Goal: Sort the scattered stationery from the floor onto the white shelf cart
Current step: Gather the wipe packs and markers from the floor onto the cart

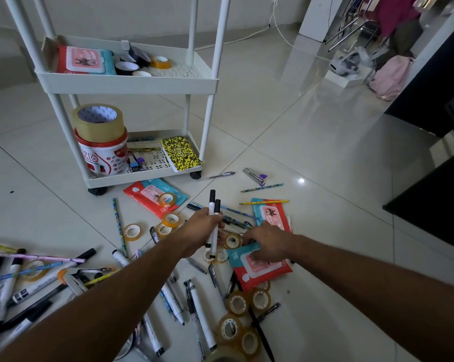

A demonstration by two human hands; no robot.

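I see both arms stretched forward, left hand (pixel 203 227) curled round two upright markers (pixel 213 220), right hand (pixel 266 242) palm down, fingers pinching wipes pack (pixel 259 269) on floor (pixel 312 152).

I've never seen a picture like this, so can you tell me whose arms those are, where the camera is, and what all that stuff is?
The camera sits on a person's head, looking down, so the arms are theirs. The left hand grips two markers. The right hand reaches down onto a red wipes pack on the floor; whether it grips it, I cannot tell. Pens, pencils and tape rolls lie scattered on the tiles. The white shelf cart already has tape and wipes on one shelf, and a tub and a notebook lower down.
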